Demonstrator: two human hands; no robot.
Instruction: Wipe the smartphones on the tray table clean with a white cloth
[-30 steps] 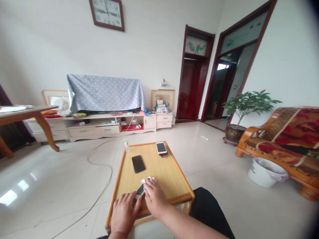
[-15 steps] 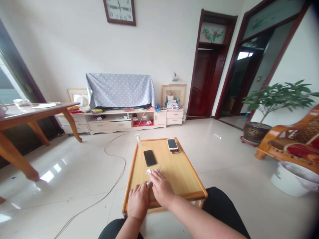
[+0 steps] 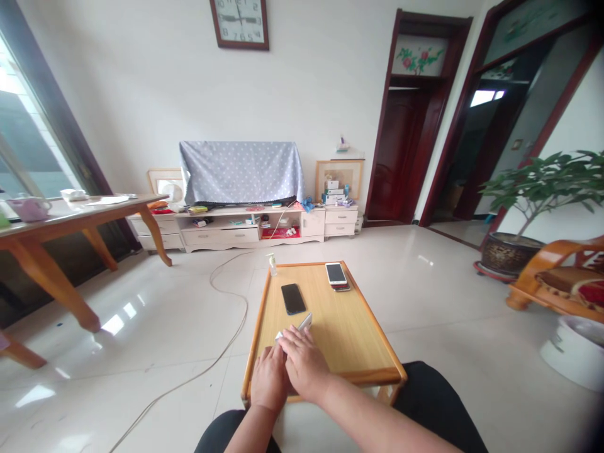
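A slim silver-white phone (image 3: pixel 306 322) is tilted up over the near part of the small wooden table, largely covered by my hands. My left hand (image 3: pixel 270 379) is closed around its near end, fingers curled. Across the phone lies my right hand (image 3: pixel 306 363), its fingers bent together over a white tissue (image 3: pixel 279 336), of which just a small edge shows. Just beyond them a black phone (image 3: pixel 293 299) lies flat. A white phone (image 3: pixel 336 274) rests on another darker phone at the far right corner. At the far left corner stands a clear pump bottle (image 3: pixel 272 265).
The low table (image 3: pixel 349 327) has a raised wooden rim and stands before my knees. A cable (image 3: pixel 226 340) runs along the floor at left. A taller table (image 3: pixel 94 214), a TV cabinet (image 3: pixel 221 236), a potted plant (image 3: pixel 512 251) and a white bucket (image 3: pixel 573 352) surround it.
The view has swung slightly left. The phone in my hands has turned, so more of its flat face shows past my right fingers. My hands have drawn closer together.
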